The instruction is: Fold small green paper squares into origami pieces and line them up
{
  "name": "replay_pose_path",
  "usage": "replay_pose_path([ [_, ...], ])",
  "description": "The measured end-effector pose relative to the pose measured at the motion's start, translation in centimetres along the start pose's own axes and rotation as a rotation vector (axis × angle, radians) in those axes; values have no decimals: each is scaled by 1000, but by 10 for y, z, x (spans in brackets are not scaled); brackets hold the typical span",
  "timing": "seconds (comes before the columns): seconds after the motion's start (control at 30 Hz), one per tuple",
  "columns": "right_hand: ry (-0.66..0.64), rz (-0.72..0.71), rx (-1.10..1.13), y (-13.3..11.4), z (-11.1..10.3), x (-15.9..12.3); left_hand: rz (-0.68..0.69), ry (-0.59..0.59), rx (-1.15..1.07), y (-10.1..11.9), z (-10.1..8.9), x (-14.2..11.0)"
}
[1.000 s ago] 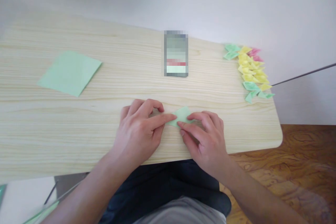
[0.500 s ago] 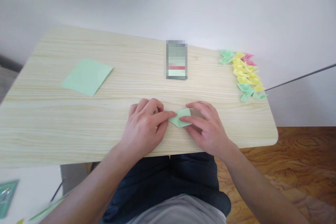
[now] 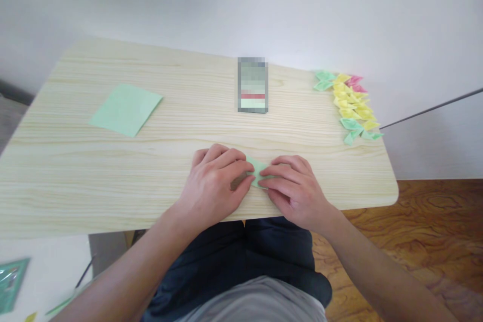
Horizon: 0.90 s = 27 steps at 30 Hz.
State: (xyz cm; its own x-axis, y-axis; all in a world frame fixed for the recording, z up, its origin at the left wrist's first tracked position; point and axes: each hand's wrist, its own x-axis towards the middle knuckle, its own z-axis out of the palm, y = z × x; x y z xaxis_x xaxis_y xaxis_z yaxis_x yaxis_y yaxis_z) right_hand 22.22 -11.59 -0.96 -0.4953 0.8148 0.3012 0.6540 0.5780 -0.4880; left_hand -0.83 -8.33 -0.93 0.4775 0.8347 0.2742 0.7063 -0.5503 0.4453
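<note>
A small folded piece of green paper [image 3: 257, 166] lies on the table near its front edge, between both hands. My left hand [image 3: 219, 178] has its thumb and index finger closed on the paper's left side. From the right, my right hand [image 3: 292, 183] presses curled fingertips on the paper's other side. Fingers of both hands cover much of the paper, so its exact fold cannot be made out.
A flat green paper square [image 3: 127, 110] lies to the left on the wooden table [image 3: 181, 110]. A pixelated phone-like object [image 3: 252, 85] is at the back middle. Several folded yellow paper pieces [image 3: 350, 100], with green and pink ones, cluster at the right edge.
My left thumb and index finger have come together at the paper's left side. My right fingers have moved slightly lower and cover more of it. The paper looks turned.
</note>
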Motion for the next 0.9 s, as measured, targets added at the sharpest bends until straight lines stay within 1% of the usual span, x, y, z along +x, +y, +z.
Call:
replay_pose_path([
  [0.17, 49, 128, 69, -2, 1, 2, -44, -2, -31, 0, -1, -3],
  [0.33, 109, 313, -8, -13, 7, 8, -33, -25, -19, 0, -1, -5],
  [0.47, 143, 412, -64, -22, 14, 14, -30, -45, -14, 1, -3, -5],
  [0.67, 179, 464, -113, -29, 21, 17, -42, -52, -20, 3, -7, -5],
  [0.9, 168, 522, -160, -34, 26, 18, -50, -55, -30, 4, -5, -4],
])
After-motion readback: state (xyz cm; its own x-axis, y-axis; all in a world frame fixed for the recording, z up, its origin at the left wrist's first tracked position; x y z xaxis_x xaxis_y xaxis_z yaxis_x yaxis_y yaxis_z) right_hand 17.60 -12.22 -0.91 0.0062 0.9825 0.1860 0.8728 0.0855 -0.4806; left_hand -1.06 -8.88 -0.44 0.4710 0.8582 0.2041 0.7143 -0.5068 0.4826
